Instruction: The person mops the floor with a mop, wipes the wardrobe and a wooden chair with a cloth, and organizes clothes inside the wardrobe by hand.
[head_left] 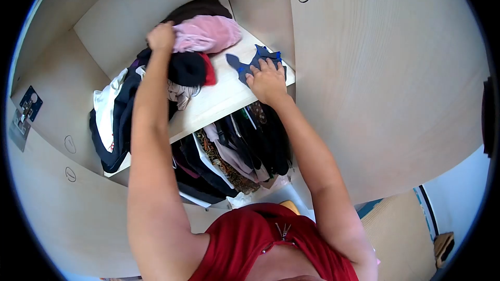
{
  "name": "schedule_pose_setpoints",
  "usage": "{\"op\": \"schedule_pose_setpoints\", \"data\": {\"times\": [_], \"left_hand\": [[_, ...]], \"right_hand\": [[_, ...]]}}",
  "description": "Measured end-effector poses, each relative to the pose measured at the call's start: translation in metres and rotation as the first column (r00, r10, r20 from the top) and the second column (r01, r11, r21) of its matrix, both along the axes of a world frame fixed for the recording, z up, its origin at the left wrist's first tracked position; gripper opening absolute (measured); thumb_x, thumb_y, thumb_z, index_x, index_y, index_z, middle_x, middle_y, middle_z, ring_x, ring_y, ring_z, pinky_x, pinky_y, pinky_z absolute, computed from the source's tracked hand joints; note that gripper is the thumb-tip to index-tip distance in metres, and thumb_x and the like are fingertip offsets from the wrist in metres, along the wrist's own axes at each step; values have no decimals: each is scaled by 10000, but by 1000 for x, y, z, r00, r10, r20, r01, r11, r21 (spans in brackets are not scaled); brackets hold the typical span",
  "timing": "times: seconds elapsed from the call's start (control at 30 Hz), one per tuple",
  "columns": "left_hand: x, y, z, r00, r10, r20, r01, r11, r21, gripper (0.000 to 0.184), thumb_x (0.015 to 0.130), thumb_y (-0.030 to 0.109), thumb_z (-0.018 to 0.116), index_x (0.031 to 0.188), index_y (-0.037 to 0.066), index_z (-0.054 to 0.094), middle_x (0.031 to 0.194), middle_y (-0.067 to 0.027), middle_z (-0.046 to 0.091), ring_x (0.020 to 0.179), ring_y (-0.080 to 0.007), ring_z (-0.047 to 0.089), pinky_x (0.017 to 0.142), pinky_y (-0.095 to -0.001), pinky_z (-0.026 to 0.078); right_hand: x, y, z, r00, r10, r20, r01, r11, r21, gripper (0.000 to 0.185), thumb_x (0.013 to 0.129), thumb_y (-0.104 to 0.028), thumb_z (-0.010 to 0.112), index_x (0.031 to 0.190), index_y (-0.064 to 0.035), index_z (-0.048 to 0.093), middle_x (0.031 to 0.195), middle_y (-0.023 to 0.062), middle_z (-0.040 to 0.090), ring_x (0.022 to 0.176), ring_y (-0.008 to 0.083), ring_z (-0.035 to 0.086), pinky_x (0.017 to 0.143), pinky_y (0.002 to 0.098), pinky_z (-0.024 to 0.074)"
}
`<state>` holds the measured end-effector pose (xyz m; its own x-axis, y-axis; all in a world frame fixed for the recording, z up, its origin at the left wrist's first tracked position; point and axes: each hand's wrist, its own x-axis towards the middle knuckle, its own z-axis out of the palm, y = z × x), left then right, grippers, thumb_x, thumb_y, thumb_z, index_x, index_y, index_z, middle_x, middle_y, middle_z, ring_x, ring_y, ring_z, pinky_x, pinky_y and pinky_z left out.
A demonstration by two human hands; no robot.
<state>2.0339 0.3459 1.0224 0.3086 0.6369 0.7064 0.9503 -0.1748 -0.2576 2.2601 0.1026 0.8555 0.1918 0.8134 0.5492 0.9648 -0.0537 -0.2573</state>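
Note:
My left hand [162,37] is up at the back of the shelf, its fingers curled at the left end of a bunched pink velvety garment [211,34]. The fabric is gathered where it meets the hand, and the fingertips are partly hidden. My right hand [267,80] lies with fingers spread on a crumpled dark grey garment with blue trim [240,66], near the shelf's right end. Behind the pink garment is a dark brown cloth [200,8]. Just below it sit a rolled black garment [186,69] and a bit of red cloth [210,70].
Black and white clothes [110,109] are heaped at the left of the pale shelf [229,91]. Several garments [224,151] hang beneath it. A large cabinet door [385,83] stands at right; another door [67,198] with a metal hinge is at left.

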Motion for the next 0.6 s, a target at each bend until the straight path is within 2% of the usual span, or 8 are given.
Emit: {"op": "schedule_pose_setpoints", "data": {"times": [0.07, 0.13, 0.17, 0.23, 0.33, 0.4, 0.5, 0.6], "left_hand": [[-56, 14, 19, 999, 49, -4, -49, 996, 75, 245, 936, 214, 483, 1076, 188, 683, 1047, -109, 709, 963, -298, 697, 761, -473, 557], [-117, 16, 36, 984, 176, -26, -169, 972, 162, 255, 939, 224, 475, 1082, 189, 683, 1018, -109, 715, 943, -308, 699, 736, -464, 561], [-147, 8, 47, 971, 237, 12, -237, 964, 124, 259, 950, 239, 459, 1065, 185, 684, 981, -111, 720, 904, -312, 708, 710, -479, 562], [-225, 10, 59, 939, 337, 64, -342, 908, 243, 270, 968, 241, 429, 1028, 171, 683, 965, -112, 723, 868, -312, 716, 674, -466, 567], [-321, -24, 65, 801, 597, 57, -598, 788, 147, 302, 990, 230, 401, 1055, 148, 685, 1027, -112, 715, 949, -303, 706, 725, -453, 572], [-374, -43, 50, 726, 686, 37, -687, 722, 90, 311, 997, 230, 398, 1067, 130, 684, 1058, -113, 707, 987, -315, 694, 774, -457, 568], [-414, -37, 19, 737, 676, -5, -676, 737, -2, 324, 1009, 228, 386, 1081, 122, 684, 1098, -108, 699, 1009, -317, 689, 806, -464, 562], [-384, -44, 9, 725, 674, -141, -687, 720, -97, 346, 1012, 241, 379, 1103, 98, 681, 1159, -137, 676, 1051, -339, 672, 838, -457, 557]], "right_hand": [[0, 1, 0, 1000, -7, 10, 7, 1000, -1, 476, 978, -403, 425, 1260, -84, 639, 1420, 171, 500, 1361, 328, 410, 1129, 561, 250], [-1, 1, 0, 1000, -3, 6, 3, 1000, 9, 471, 976, -400, 431, 1254, -85, 642, 1410, 170, 507, 1359, 327, 413, 1129, 557, 253], [0, 1, 0, 1000, -2, 3, 2, 1000, 14, 469, 975, -399, 433, 1252, -85, 643, 1404, 169, 511, 1358, 326, 414, 1129, 555, 255], [2, 2, -1, 1000, -2, 13, 2, 999, 33, 464, 969, -396, 442, 1245, -84, 646, 1387, 164, 523, 1351, 322, 418, 1127, 551, 261], [-1, -1, 1, 1000, -16, 25, 15, 999, 28, 459, 960, -395, 457, 1236, -83, 649, 1368, 158, 535, 1342, 316, 423, 1127, 548, 260], [-4, 1, 4, 999, -36, 37, 35, 999, 24, 458, 955, -395, 464, 1234, -83, 650, 1361, 154, 539, 1336, 312, 425, 1129, 547, 256], [-7, 4, 5, 996, -65, 67, 65, 998, -9, 470, 951, -397, 467, 1264, -87, 631, 1377, 150, 527, 1346, 309, 415, 1138, 542, 237], [-8, 2, 7, 994, -63, 85, 66, 997, -36, 487, 955, -398, 462, 1305, -90, 603, 1396, 154, 513, 1367, 319, 392, 1138, 545, 233]]}}
